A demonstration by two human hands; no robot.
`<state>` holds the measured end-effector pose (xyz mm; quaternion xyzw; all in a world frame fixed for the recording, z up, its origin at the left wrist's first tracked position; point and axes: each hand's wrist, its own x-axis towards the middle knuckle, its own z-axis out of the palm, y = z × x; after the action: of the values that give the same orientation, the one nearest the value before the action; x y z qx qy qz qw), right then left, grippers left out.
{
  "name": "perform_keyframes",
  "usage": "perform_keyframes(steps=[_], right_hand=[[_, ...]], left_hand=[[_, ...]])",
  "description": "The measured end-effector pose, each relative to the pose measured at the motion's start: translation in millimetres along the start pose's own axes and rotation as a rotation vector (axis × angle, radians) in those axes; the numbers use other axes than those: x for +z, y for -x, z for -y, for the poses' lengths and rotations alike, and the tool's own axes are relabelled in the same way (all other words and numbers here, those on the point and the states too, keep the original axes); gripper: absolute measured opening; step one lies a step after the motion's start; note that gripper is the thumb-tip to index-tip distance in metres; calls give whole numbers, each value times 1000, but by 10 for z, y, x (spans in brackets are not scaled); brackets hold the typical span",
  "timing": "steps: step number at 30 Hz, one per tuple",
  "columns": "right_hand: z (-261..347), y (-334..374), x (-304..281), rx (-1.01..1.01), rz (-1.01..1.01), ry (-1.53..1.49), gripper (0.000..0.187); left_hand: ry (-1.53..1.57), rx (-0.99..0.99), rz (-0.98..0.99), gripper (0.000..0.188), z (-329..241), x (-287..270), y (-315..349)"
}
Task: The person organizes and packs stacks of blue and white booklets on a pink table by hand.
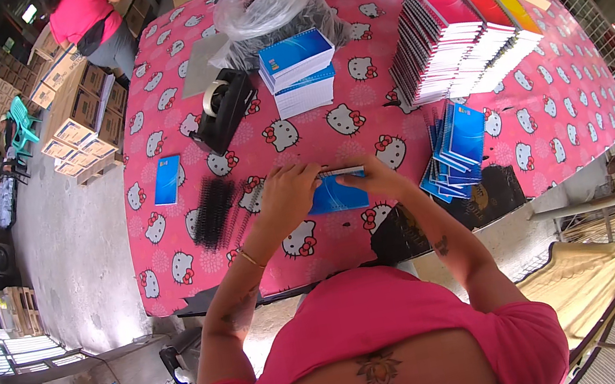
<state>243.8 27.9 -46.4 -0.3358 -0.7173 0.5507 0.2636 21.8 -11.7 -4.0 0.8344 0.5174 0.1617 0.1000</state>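
Right in front of me, low over the table, a small blue-covered notepad (337, 196) lies between my hands. My left hand (290, 195) is closed on its left end, fingers bent over the top edge. At the opposite end my right hand (377, 178) grips it, thumb on the cover. What the fingertips do along the top edge is partly hidden. Beside my left wrist lies a bundle of black binding wires (213, 213), with a few loose ones next to it. A fanned pile of blue spiral notepads (458, 149) rests right of my right hand.
Farther back stand a black tape dispenser (225, 109), a stack of blue notepads (300, 70), a plastic bag of black wires (277, 20) and tall piles of red and yellow notebooks (461, 33). A single blue notepad (168, 180) lies left. Other people work beyond the pink table (175, 141).
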Motion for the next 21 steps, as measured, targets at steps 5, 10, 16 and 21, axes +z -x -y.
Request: perform_keyframes(steps=[5,10,16,21], right_hand=[[-363,120,263,-94,-98,-53,33],[-376,90,253,-84,-106,-59,33],[-410,111,260,94,-70,-30,33],[-537,134,256,-187,-158,89,33]], left_hand=[[-47,117,-122,27,-4,153,131],[-68,132,-76,38,109,297,110],[-234,95,-247,76,-203,1069,575],[-257,25,-210,82,-361,617,176]])
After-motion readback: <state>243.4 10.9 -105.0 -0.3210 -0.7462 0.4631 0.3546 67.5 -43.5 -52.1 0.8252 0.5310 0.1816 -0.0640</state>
